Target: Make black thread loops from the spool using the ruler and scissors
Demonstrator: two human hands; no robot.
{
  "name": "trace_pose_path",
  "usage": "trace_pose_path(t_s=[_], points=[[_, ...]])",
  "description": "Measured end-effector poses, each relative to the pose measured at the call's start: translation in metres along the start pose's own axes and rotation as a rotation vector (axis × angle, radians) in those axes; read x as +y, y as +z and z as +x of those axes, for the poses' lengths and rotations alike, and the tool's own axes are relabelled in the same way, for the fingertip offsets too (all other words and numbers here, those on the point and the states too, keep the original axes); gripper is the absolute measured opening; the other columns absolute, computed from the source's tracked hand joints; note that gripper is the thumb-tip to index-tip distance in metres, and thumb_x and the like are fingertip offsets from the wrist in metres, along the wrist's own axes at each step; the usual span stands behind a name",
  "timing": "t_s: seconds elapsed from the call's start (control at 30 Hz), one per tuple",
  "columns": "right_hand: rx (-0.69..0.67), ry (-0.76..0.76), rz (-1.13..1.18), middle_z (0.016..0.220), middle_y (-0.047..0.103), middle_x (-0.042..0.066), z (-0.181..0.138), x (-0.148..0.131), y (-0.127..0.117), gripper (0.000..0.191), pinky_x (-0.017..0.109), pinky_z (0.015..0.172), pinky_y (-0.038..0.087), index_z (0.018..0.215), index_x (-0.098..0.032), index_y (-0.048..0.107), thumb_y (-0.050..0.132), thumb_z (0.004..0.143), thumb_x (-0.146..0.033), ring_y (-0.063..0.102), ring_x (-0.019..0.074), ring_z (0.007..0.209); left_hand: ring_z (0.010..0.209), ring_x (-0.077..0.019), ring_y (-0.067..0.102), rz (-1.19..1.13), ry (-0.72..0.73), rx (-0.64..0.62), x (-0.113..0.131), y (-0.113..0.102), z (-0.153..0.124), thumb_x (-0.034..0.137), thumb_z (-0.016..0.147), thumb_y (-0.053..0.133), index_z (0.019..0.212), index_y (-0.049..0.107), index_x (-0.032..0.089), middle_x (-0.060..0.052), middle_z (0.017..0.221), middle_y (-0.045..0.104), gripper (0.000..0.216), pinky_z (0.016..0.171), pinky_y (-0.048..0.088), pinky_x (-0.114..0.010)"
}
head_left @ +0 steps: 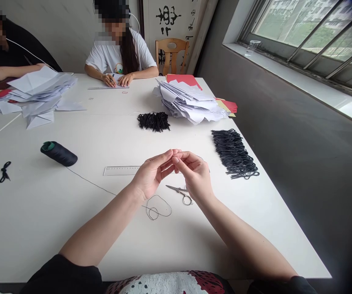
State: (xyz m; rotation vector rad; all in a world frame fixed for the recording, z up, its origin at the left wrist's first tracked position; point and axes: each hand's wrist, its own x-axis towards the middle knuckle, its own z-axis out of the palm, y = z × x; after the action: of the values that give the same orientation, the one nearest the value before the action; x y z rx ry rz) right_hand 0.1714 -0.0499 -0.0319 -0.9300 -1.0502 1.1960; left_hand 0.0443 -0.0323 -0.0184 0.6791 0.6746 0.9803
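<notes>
My left hand (153, 169) and my right hand (194, 169) meet above the table, fingertips pinched together. Whatever lies between the fingers is too small or hidden to make out. Beneath them lies a clear ruler (120, 170), its middle covered by my hands. Small metal scissors (187, 200) rest just below my right hand, partly hidden by it. A spool of black thread (59, 154) lies on its side to the left. From it a thread (91, 182) runs under my left forearm to a loose loop (159, 207) on the table.
Bundles of black cord loops lie at the right (233, 153) and farther back (153, 121). One knotted black cord (5, 171) is at far left. Paper stacks stand at back right (191, 102) and back left (41, 92). Two people sit across the white table (117, 253).
</notes>
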Motion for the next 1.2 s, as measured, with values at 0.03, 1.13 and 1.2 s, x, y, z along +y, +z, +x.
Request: trace_pose_path(t_s=[0.03,1.13,1.2], points=[[-0.002,0.001,-0.002,0.081,0.065,0.002,0.000,0.000,0.000,0.016,0.026,0.065,0.050,0.084,-0.018,0.068,0.073,0.079,-0.033,0.054,0.0088,0.064,0.088,-0.0140,0.061,0.023,0.004,0.001,0.001,-0.001,0.000,0.039,0.077,0.076,0.081,0.077,0.024,-0.001,0.101,0.069,0.016,0.090,0.047,-0.030],[0.600,0.011,0.027,0.083,0.066,0.008,-0.032,-0.033,-0.176,0.009,0.027,0.058,0.055,0.068,-0.021,0.058,0.064,0.070,-0.028,0.067,0.0198,0.085,0.096,-0.0086,0.063,0.126,0.359,0.483,0.093,-0.077,0.016,0.016,0.072,0.080,0.074,0.064,0.019,0.003,0.085,0.072,0.016,0.073,0.052,-0.016],[0.712,-0.055,-0.065,0.079,0.065,0.011,-0.057,-0.038,-0.228,0.011,0.030,0.063,0.057,0.062,-0.025,0.058,0.063,0.072,-0.026,0.068,0.0247,0.096,0.102,-0.0063,0.061,0.026,0.417,0.606,0.111,-0.096,0.017,0.009,0.074,0.077,0.073,0.059,0.019,0.006,0.079,0.069,0.020,0.078,0.051,-0.014]])
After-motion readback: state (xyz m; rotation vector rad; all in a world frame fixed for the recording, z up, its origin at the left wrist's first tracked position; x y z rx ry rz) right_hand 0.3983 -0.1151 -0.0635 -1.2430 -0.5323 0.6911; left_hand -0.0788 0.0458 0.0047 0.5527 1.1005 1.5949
